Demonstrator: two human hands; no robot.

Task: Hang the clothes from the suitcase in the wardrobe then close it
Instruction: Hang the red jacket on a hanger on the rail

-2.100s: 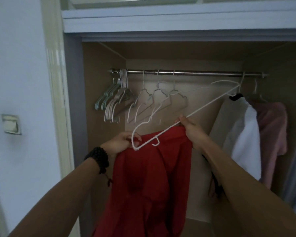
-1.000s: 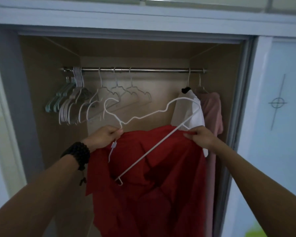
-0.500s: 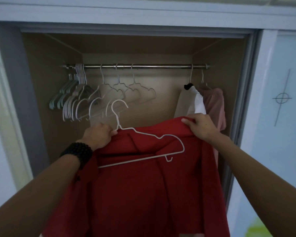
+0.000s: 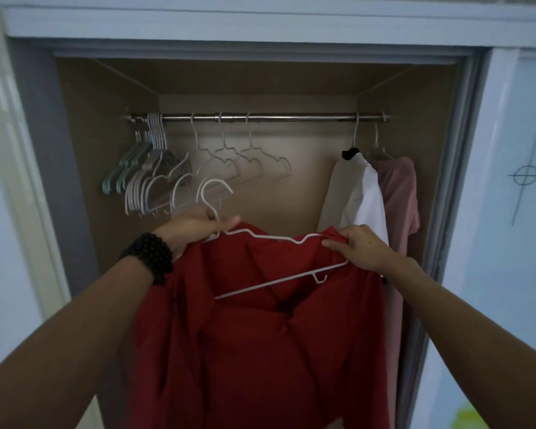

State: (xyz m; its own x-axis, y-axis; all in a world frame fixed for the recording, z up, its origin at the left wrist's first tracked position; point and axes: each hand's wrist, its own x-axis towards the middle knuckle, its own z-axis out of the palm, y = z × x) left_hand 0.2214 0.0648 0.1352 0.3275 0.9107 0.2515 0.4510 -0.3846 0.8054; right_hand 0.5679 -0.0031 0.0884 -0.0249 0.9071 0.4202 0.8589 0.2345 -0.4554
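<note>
Since half a second back: hanger swung nearer level, right end now tucked under red cloth; view pulled slightly lower.

Left hand [image 4: 198, 227], beaded bracelet [image 4: 150, 257] on wrist, fingers curled round neck of white wire hanger [image 4: 279, 261], hook upright above knuckles. Right hand [image 4: 358, 247] pinching shoulder of red garment [image 4: 260, 351] over hanger's right end, thumb and forefinger closed on cloth. Both forearms raised, reaching forward into open wardrobe [image 4: 106, 125]. Garment draped below hanger, hanging down out of view; held short of rail [image 4: 291, 117], not on it.

On rail: bunch of empty hangers [image 4: 149, 178] crowded left, three loose wire ones [image 4: 248, 159] towards middle. Far right, white shirt [image 4: 359, 193] and pink garment [image 4: 399, 193] hung, just beyond right hand. Sliding door [image 4: 514, 212] at right edge, pencil mark on it.
</note>
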